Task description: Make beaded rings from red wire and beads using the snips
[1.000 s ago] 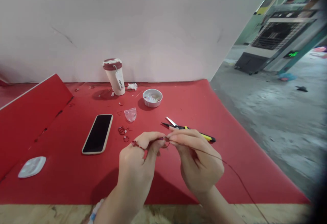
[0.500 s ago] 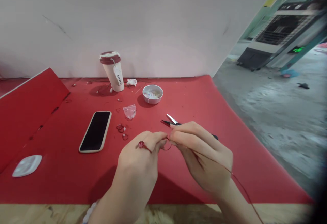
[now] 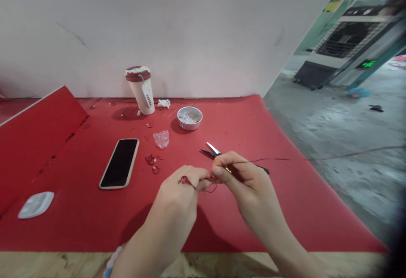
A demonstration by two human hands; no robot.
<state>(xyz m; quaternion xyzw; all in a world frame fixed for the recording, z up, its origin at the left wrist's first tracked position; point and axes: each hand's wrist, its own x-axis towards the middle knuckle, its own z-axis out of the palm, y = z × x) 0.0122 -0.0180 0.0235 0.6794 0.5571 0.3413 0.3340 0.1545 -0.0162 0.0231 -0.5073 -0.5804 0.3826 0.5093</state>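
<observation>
Near the middle of the red table, my left hand [image 3: 180, 195] is closed in a pinch on a thin dark red cord, a small loop [image 3: 211, 189] of which hangs between my hands. A red bead [image 3: 184, 179] on a cord sits on the back of that hand. My right hand [image 3: 245, 181] pinches the same cord close to the left fingertips, and a long end of the cord [image 3: 275, 159] stretches off to the right. Scissors [image 3: 213, 148] lie with blades apart just behind my right hand, which partly hides them.
Left of my hands lie a phone [image 3: 119, 164], small cord rings [image 3: 151, 159] and a plastic bag [image 3: 161, 139]. Farther back are a round white dish [image 3: 189, 118] of small beads and a coffee cup [image 3: 141, 90]. A white lid-like piece [image 3: 36, 205] is at the left.
My right hand has turned, its thumb now showing. The long cord end has swung from across that hand and forearm to stretch rightward. My left hand has shifted slightly right.
</observation>
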